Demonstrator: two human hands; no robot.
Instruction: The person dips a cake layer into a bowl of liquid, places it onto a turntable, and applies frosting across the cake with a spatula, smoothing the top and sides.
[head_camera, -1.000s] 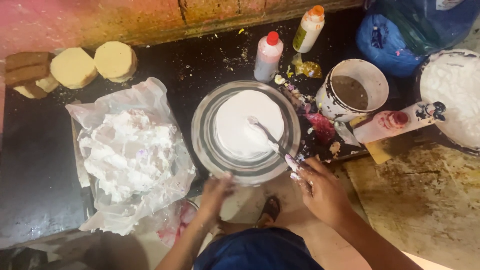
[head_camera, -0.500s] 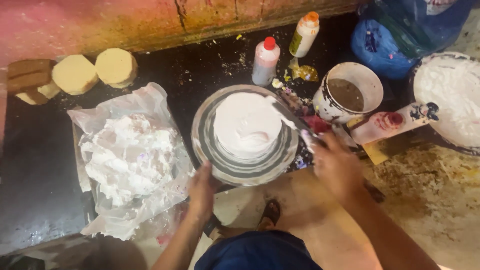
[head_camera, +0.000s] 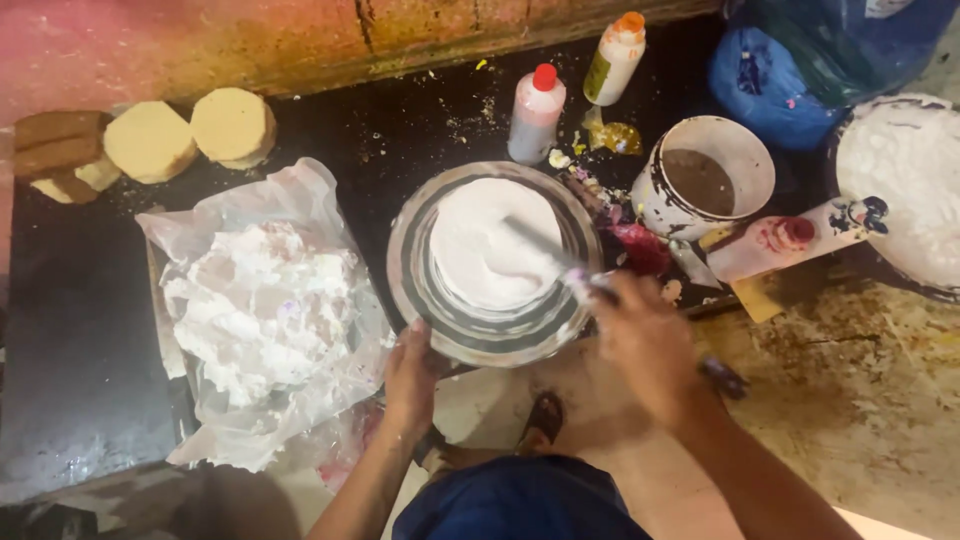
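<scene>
From the head view, looking straight down, the white-frosted cake (head_camera: 492, 243) sits in the middle of a round metal turntable (head_camera: 420, 290) on the dark surface (head_camera: 80, 330). The right hand (head_camera: 648, 345) has its fingers closed around the handle of a palette knife (head_camera: 545, 250), whose blade lies flat across the cake's top, toward the right side. The left hand (head_camera: 412, 375) rests at the turntable's near rim, fingers curled against the edge; whether they actually pinch it I cannot tell.

To smooth well here, I'd judge the blade should stay nearly flat with light pressure while the left hand turns the stand evenly, so the cream levels without gouging.

Left of the turntable a crumpled plastic sheet (head_camera: 330, 190) holds a heap of whipped cream (head_camera: 260, 310). Bare sponge rounds (head_camera: 232, 125) lie at the back left. Two squeeze bottles (head_camera: 535, 115) stand behind the cake, and a stained white bucket (head_camera: 705, 175) stands to the right.
</scene>
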